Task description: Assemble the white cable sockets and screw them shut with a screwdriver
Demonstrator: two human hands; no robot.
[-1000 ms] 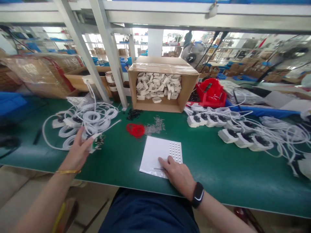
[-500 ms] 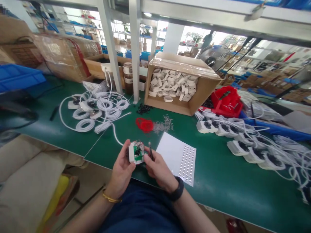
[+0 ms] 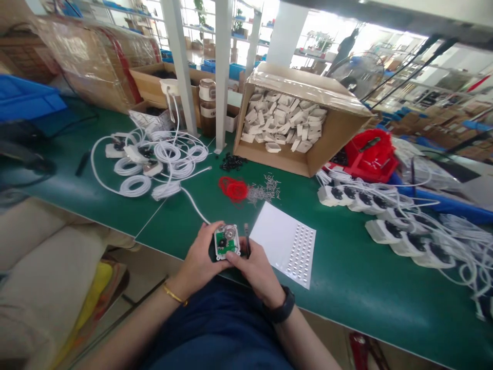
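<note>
Left hand: The left hand (image 3: 202, 249) is gripping the white housing (image 3: 216, 245) by its nine o'clock side, fingers curling around the edge; a gold bracelet (image 3: 175, 294) is circling the wrist.
Right hand: The right hand (image 3: 257, 267) is pinching the same housing at five o'clock, the thumb pressing at the board's lower edge; its fingers are also holding a dark slim tool (image 3: 247, 240), tip upward. A black watch (image 3: 284, 306) is sitting on that wrist.
Housing: It is sitting between both hands at the near edge of the green table (image 3: 339, 303), open face up, showing a green circuit board (image 3: 222, 251) and a round metal part (image 3: 230, 233). Directions below are counting from it.
Cable: A white cable (image 3: 195, 204) is running off toward eleven o'clock.
Sheet: A white sheet (image 3: 269, 236) with rows of small dots is lying at three.
Loose parts: Red loops (image 3: 233, 189) are lying at twelve, touching metal pins (image 3: 265, 191) at one; black pieces (image 3: 233, 162) are lying beyond.
Cable coils: White coils (image 3: 167, 153) are spreading at eleven.
Units: White units (image 3: 408, 246) are lining up between two and three.
Carton: A cardboard box (image 3: 335, 133) is standing at one, holding white shells (image 3: 285, 118).
Red bin: A red bin (image 3: 372, 154) is standing at two.
</note>
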